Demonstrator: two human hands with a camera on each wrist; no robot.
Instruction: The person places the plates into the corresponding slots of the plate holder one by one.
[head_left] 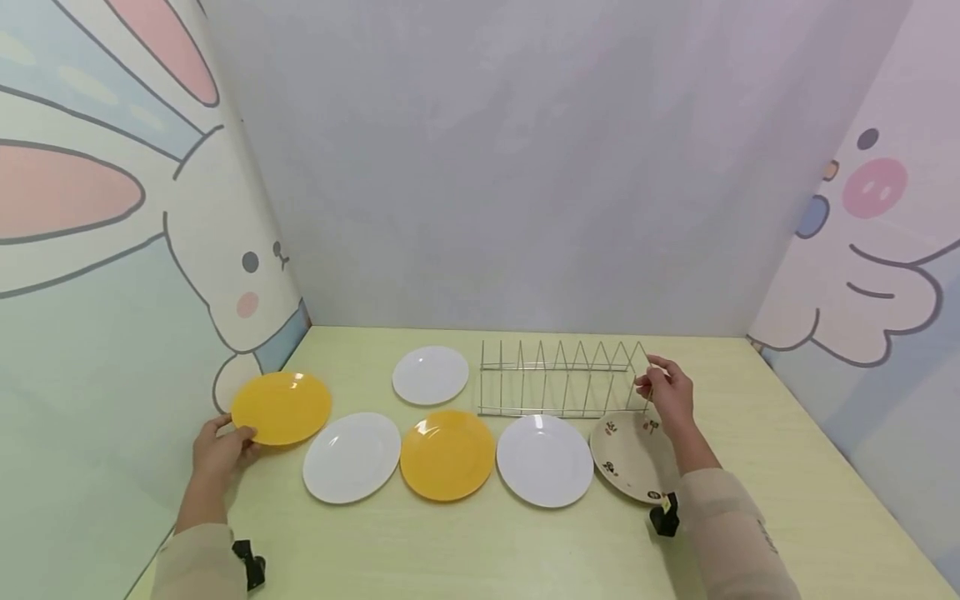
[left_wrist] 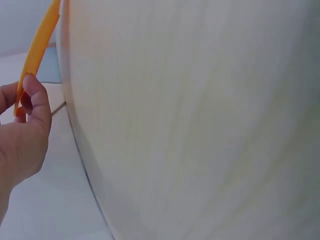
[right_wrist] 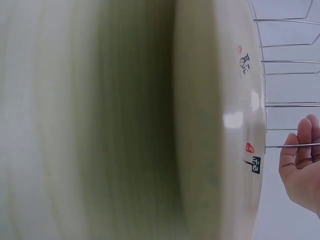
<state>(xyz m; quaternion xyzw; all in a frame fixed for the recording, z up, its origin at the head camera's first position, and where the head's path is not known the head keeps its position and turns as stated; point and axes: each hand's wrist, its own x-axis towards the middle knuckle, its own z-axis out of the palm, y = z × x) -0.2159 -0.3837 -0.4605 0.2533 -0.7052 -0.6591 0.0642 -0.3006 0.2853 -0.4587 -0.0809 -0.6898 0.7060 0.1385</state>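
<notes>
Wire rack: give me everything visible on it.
The wire rack is thin, silvery and metallic-looking, with long rails along its length and a row of slim bent wires, several rising to pointed tops. It stands upright on the pale table, toward the back, right of the rear white plate and behind the patterned plate. The right hand holds its right end. Whether it touches the patterned plate is unclear.

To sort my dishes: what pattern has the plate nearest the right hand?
The plate is beige with small dark and red motifs; best in head view.
</notes>
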